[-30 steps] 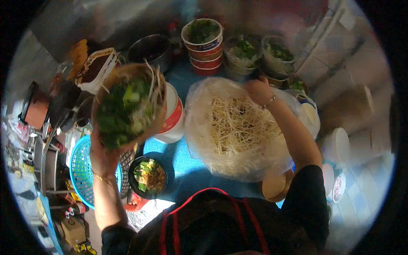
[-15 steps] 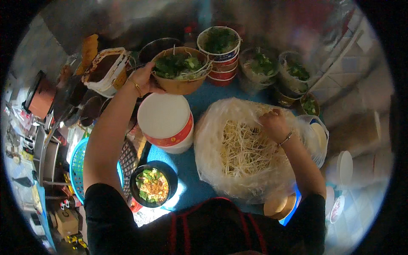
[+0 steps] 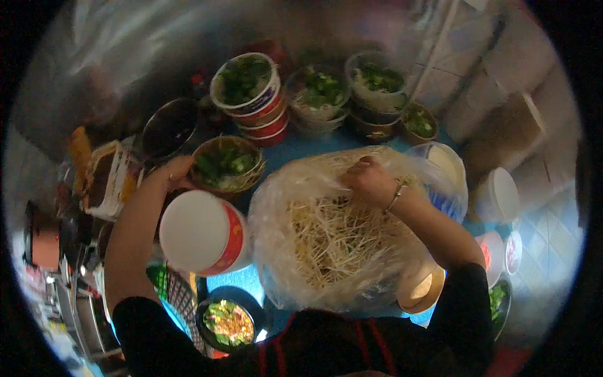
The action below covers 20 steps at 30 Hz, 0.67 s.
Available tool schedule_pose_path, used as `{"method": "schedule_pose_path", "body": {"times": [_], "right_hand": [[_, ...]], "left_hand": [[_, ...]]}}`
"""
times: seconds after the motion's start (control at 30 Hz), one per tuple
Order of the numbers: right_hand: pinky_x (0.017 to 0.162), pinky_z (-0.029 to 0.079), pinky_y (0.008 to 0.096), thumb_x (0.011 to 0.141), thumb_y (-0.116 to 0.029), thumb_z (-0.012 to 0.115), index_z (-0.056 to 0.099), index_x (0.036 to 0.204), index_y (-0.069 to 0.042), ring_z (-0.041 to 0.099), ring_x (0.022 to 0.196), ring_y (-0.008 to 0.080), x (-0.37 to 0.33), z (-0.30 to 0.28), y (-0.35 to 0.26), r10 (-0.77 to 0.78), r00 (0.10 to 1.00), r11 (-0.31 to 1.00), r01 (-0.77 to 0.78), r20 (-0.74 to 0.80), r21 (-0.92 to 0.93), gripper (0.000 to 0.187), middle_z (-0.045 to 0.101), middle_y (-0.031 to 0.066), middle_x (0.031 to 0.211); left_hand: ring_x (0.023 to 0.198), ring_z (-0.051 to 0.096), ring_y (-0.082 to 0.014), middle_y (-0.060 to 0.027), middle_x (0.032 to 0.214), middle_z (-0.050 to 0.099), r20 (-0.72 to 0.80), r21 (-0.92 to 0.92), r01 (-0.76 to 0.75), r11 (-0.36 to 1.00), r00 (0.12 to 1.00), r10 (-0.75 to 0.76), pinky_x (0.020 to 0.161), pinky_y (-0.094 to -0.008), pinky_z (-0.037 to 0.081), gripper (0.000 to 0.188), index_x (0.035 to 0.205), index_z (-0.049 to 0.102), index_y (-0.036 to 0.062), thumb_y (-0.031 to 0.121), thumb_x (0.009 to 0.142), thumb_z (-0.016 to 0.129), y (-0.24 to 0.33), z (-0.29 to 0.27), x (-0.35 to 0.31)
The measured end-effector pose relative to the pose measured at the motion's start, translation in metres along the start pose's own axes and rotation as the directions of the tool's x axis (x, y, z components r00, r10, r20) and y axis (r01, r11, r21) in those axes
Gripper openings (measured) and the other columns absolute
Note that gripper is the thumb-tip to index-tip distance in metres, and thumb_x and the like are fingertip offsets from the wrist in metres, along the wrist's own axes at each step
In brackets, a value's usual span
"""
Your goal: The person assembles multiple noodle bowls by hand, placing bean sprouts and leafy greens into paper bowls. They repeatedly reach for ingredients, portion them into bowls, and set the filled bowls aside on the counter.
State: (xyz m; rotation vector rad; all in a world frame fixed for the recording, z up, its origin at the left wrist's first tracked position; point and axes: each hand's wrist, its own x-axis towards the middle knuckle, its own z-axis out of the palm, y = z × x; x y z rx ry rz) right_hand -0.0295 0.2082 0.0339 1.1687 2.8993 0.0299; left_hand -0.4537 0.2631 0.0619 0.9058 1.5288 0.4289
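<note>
At the left, my left hand grips the side of a brown paper bowl filled with chopped greens, with pale sprouts showing at its rim. Its fingertips are partly hidden by the bowl. My right hand is closed at the far rim of a large clear plastic bag, its fingers pinching the film. Inside the bag lies a big heap of bean sprouts. Just in front of the brown bowl, a white tub with a red band leans toward me.
Stacked tubs with greens and clear bowls line the back. A dark bowl of topped food sits at the near left. Beside the bag are a brown bowl and a white-lidded tub. A dark pot stands back left.
My view has swung rightward, shifting most things left. My left hand has lowered the brown bowl behind the white tub. My right hand stays closed at the bag's rim.
</note>
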Motion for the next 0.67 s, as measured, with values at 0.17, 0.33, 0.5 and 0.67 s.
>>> {"method": "schedule_pose_path", "body": {"times": [0.17,0.33,0.5,0.67], "right_hand": [[0.079,0.040,0.0421,0.063,-0.023,0.064,0.056,0.091,-0.012,0.055,0.088,0.0275,0.000,0.002,0.002,0.024,0.997,0.998,-0.029,0.077,0.060,0.031,0.058,0.0075,0.088],[0.082,0.042,0.0373,0.071,-0.015,0.058,0.053,0.106,-0.004,0.054,0.092,0.0257,-0.009,-0.016,0.021,-0.089,0.981,0.817,-0.027,0.172,0.576,0.037,0.057,0.0116,0.095],[0.080,0.047,0.0308,0.081,-0.016,0.054,0.047,0.115,0.000,0.054,0.098,0.0185,-0.033,-0.011,0.103,0.334,0.919,0.070,-0.247,0.211,0.966,0.039,0.054,0.0093,0.109],[0.074,0.051,0.0356,0.078,-0.025,0.059,0.045,0.118,-0.001,0.056,0.096,0.0253,-0.026,-0.016,0.159,0.729,0.478,-0.280,-0.445,0.490,0.851,0.049,0.052,0.0115,0.114]], "left_hand": [[0.091,0.057,-0.0269,-0.0133,0.109,0.055,-0.051,0.201,0.075,0.977,0.997,-0.066,0.072,-0.0394,0.052,0.029,0.110,0.052,0.0036,0.018,0.085,0.046,-0.005,0.002,0.046],[0.088,0.058,-0.0266,-0.0110,0.108,0.056,-0.131,0.289,0.232,0.929,0.971,-0.201,0.070,-0.0349,0.052,0.029,0.109,0.054,0.0051,0.010,0.081,0.053,-0.011,0.000,0.058],[0.083,0.060,-0.0266,-0.0143,0.101,0.059,0.357,0.769,-0.390,0.506,0.919,0.167,0.063,-0.0349,0.053,0.026,0.102,0.058,0.0019,0.008,0.077,0.056,-0.023,-0.063,0.079],[0.080,0.060,-0.0371,-0.0196,0.119,0.046,-0.082,0.597,0.157,0.787,0.987,-0.135,0.056,-0.0472,0.053,0.036,0.114,0.050,0.0107,0.019,0.079,0.057,0.033,-0.036,0.039]]}}
